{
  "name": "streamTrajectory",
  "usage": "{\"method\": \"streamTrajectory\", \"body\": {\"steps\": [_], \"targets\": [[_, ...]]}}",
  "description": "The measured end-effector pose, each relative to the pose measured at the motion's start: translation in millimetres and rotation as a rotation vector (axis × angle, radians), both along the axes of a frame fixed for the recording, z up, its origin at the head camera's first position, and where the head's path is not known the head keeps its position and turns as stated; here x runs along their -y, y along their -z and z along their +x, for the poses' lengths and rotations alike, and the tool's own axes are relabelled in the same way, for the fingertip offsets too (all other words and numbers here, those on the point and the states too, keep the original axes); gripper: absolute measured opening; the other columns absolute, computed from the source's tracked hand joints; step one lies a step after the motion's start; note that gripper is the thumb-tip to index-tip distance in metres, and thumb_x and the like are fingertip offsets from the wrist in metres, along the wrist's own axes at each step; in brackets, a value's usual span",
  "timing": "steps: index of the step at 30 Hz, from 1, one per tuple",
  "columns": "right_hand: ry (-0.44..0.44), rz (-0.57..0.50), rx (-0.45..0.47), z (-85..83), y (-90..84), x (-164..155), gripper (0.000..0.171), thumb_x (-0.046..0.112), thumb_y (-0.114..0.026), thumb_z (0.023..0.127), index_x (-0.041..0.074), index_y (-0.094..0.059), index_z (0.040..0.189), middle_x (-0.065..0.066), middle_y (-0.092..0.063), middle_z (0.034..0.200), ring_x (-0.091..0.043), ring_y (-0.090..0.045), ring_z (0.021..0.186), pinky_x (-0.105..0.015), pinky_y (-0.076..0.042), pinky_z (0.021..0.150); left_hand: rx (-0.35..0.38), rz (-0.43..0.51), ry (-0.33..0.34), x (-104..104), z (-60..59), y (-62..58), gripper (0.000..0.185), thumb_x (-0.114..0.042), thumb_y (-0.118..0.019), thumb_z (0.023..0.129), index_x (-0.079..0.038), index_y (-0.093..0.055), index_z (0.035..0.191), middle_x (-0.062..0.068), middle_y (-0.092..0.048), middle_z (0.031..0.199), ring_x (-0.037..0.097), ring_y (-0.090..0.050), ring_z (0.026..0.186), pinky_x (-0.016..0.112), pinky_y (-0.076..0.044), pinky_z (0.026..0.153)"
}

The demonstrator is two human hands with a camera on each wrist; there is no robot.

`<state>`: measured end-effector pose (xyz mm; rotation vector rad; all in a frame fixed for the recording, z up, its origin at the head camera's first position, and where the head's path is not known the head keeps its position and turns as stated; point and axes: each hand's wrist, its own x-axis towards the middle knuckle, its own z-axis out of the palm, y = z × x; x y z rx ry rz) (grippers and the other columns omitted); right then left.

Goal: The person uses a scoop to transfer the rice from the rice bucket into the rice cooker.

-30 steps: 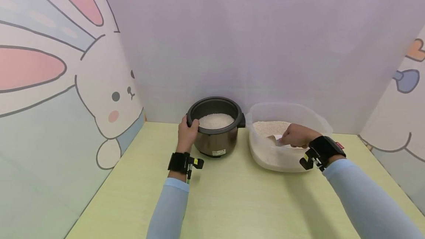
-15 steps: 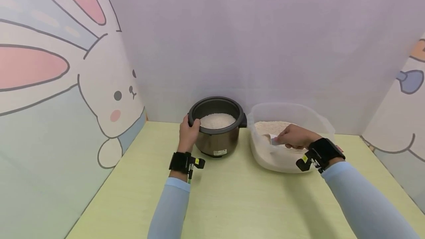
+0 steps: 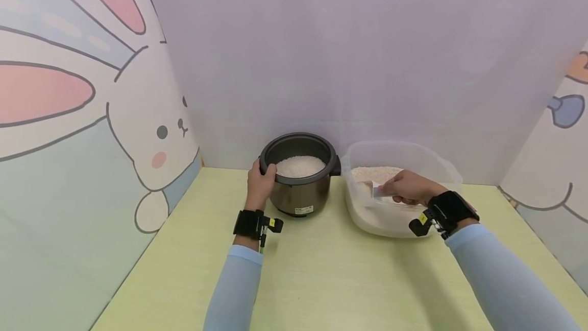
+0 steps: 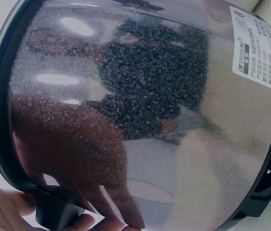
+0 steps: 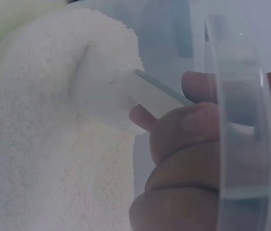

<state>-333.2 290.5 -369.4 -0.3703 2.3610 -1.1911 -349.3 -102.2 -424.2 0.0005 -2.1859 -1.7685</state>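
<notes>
My left hand (image 3: 260,184) grips the left side of a dark metallic rice cooker (image 3: 298,198), thumb on the rim. In the left wrist view its fingers curl round the black side handle (image 4: 56,209). The cooker has no lid on, and white rice (image 3: 300,166) lies in it. My right hand (image 3: 411,188) reaches into a translucent plastic tub (image 3: 394,145) and holds a pale scoop (image 3: 376,190) by its handle. The right wrist view, through the tub wall (image 5: 243,144), has the scoop's bowl (image 5: 104,86) against the rice, partly buried; how full it is, I cannot tell.
Cooker and tub stand side by side on a pale yellow-green table (image 3: 321,275), close to the back curtain (image 3: 321,55). A rabbit-printed panel (image 3: 138,132) borders the left side; another printed panel (image 3: 542,167) borders the right.
My right hand has shifted slightly left in the tub, and the scoop's angle has changed a little. My left hand and the rice cooker have stayed in place.
</notes>
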Motion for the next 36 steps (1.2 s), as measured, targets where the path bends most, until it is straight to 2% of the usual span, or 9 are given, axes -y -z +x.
{"method": "streamTrajectory", "body": {"steps": [4,9,12,18,21,25,27,32,36], "targets": [[0.024,-0.004,-0.006,2.8,0.3,-1,0.048,0.02,-0.055,0.105,-0.015,-0.055,0.137,0.001,-0.041,0.061,-0.01,-0.024,0.047,-0.029,-0.028,0.049,-0.005,0.0,-0.002,0,0.5,-0.2,0.059,-0.025,-0.05,0.099,-0.001,-0.04,0.152,0.016,-0.053,0.112,0.027,-0.047,0.092,0.038,-0.037,0.079],[0.057,-0.028,-0.006,5.1,0.8,-2,0.047,0.021,-0.053,0.106,-0.015,-0.055,0.136,0.0,-0.044,0.064,-0.009,-0.026,0.049,-0.028,-0.028,0.05,-0.016,-0.007,-0.011,0,0.4,0.8,0.058,-0.025,-0.05,0.099,-0.001,-0.042,0.151,0.014,-0.053,0.109,0.025,-0.047,0.09,0.037,-0.037,0.078],[0.086,-0.065,0.011,4.8,2.8,-4,0.047,0.022,-0.051,0.107,-0.017,-0.054,0.134,0.0,-0.044,0.067,-0.009,-0.027,0.051,-0.027,-0.028,0.051,-0.01,0.005,-0.011,-1,0.1,1.2,0.058,-0.024,-0.051,0.099,-0.001,-0.042,0.152,0.015,-0.053,0.116,0.025,-0.047,0.094,0.037,-0.037,0.08],[0.142,-0.112,0.051,4.5,4.4,-7,0.051,0.029,-0.048,0.109,-0.014,-0.046,0.138,-0.002,-0.045,0.071,-0.01,-0.026,0.053,-0.028,-0.028,0.052,-0.002,0.008,-0.007,-1,-0.1,1.0,0.06,-0.025,-0.05,0.099,-0.002,-0.039,0.154,0.017,-0.054,0.117,0.025,-0.047,0.091,0.037,-0.037,0.078],[0.16,-0.139,0.05,5.3,3.7,-7,0.048,0.03,-0.05,0.108,-0.012,-0.049,0.132,-0.001,-0.044,0.071,-0.01,-0.025,0.053,-0.028,-0.027,0.052,0.0,0.014,-0.012,-1,1.0,0.4,0.059,-0.025,-0.051,0.099,-0.002,-0.04,0.153,0.018,-0.054,0.115,0.026,-0.047,0.089,0.038,-0.037,0.077],[0.195,-0.188,0.047,7.2,2.1,-8,0.044,0.03,-0.048,0.109,-0.011,-0.049,0.127,0.0,-0.043,0.071,-0.01,-0.025,0.053,-0.029,-0.025,0.052,0.002,0.012,-0.018,-1,0.5,0.9,0.06,-0.025,-0.051,0.099,-0.003,-0.04,0.154,0.018,-0.055,0.123,0.027,-0.048,0.094,0.038,-0.038,0.08],[0.225,-0.224,0.057,7.6,2.0,-8,0.046,0.03,-0.047,0.11,-0.011,-0.047,0.13,0.001,-0.042,0.072,-0.01,-0.025,0.053,-0.03,-0.025,0.053,0.004,0.007,-0.019,-1,0.0,1.5,0.061,-0.026,-0.051,0.099,-0.003,-0.04,0.154,0.017,-0.055,0.127,0.026,-0.049,0.097,0.038,-0.038,0.081],[0.295,-0.326,0.069,7.1,3.3,-10,0.051,0.031,-0.046,0.11,-0.01,-0.039,0.139,0.002,-0.043,0.072,-0.01,-0.022,0.053,-0.031,-0.023,0.053,0.009,0.011,-0.016,-1,0.1,1.5,0.061,-0.026,-0.05,0.099,-0.003,-0.04,0.154,0.016,-0.053,0.115,0.026,-0.047,0.09,0.038,-0.036,0.077],[0.344,-0.407,0.067,6.3,4.9,-12,0.049,0.032,-0.046,0.11,-0.007,-0.038,0.138,0.003,-0.043,0.073,-0.012,-0.021,0.055,-0.032,-0.023,0.053,0.0,0.016,-0.016,-2,-0.4,1.4,0.058,-0.025,-0.051,0.099,-0.003,-0.042,0.152,0.01,-0.049,0.102,0.023,-0.044,0.083,0.037,-0.035,0.074]]}}
